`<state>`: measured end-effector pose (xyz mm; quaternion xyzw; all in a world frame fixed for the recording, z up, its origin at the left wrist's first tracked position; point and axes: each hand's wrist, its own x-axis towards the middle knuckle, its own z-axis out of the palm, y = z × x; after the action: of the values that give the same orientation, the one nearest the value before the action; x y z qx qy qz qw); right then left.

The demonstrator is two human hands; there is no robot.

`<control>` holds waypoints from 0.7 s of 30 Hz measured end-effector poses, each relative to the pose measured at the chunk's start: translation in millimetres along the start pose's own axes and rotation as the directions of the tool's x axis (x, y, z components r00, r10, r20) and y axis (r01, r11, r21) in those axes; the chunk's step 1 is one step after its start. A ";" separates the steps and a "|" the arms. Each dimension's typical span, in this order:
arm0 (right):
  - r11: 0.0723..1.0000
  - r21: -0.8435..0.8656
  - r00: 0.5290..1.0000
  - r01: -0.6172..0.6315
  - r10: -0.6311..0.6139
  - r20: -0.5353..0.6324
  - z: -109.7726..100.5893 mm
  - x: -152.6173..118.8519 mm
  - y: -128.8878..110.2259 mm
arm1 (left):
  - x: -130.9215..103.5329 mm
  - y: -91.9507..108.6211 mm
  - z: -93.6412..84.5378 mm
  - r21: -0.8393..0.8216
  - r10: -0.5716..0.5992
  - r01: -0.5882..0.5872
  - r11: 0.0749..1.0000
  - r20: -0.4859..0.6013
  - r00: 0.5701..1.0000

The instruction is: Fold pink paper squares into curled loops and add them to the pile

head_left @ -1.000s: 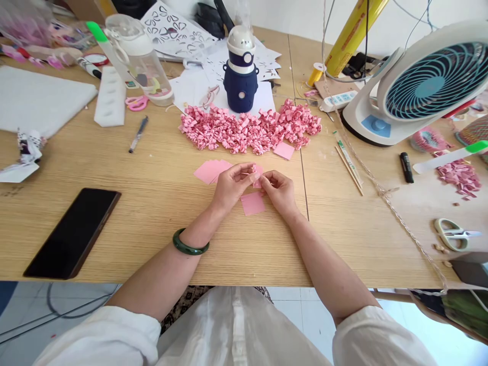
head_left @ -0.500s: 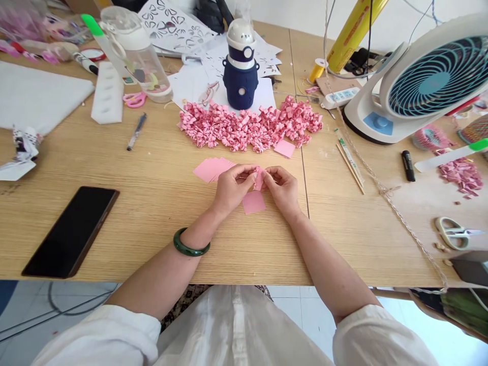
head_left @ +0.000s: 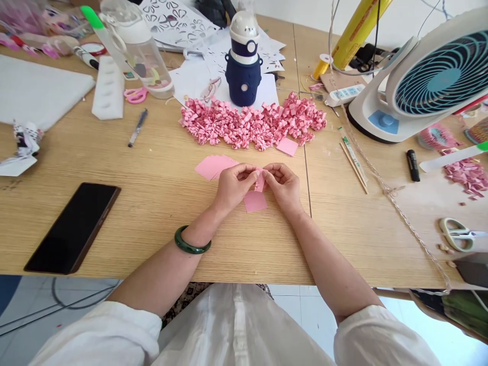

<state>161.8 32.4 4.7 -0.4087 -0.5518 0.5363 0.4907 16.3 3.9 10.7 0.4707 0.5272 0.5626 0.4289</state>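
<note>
Pinching a small pink paper piece, the left hand and right hand curl inward, a square pink paper sheet just below.

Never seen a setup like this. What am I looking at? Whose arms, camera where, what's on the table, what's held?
No machine here: these are a person's own bare hands, seen from a camera worn on the head, looking forward and down. So the left hand is on the picture's left, with a dark green bangle on that arm; the right hand is opposite.

Between them, their fingertips pinch a small pink piece. Just below it on the wooden table lies a flat pink square; overlapping pink squares lie beyond the left hand. Farther back is a pink heap with a dark blue bottle behind it. A phone lies at left; a fan stands at right.
</note>
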 end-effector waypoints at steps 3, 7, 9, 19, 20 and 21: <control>1.000 -0.021 1.000 0.022 -0.023 -0.019 -0.5 0.4 0.1 | -0.1 1.1 0.4 -0.013 -0.012 0.012 1.000 0.005 1.000; 0.999 -0.026 0.999 0.037 -0.038 -0.009 -0.5 -0.5 -1.0 | -0.9 4.6 0.3 0.031 -0.032 0.031 0.999 0.045 0.998; 0.999 -0.035 0.999 0.038 -0.038 -0.011 -0.3 -1.2 -1.8 | -1.2 5.3 0.1 0.065 -0.035 0.031 0.997 0.058 0.998; 1.000 -0.023 1.000 -0.013 0.014 0.013 0.0 -1.0 -2.1 | 0.3 -0.5 -0.6 0.064 -0.013 0.009 0.998 0.061 0.998; 0.999 -0.031 1.000 -0.011 0.011 0.014 -0.3 -1.1 -1.9 | 0.2 0.2 -0.5 0.048 -0.018 0.015 0.999 0.058 0.998; 0.999 -0.047 1.000 0.003 -0.003 0.004 -0.8 -1.3 -1.8 | 0.0 1.4 -0.5 0.033 -0.015 0.014 0.999 0.044 0.999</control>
<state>162.9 31.1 6.3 -0.4181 -0.5658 0.5233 0.4808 15.8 3.7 12.1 0.4862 0.5302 0.5401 0.4367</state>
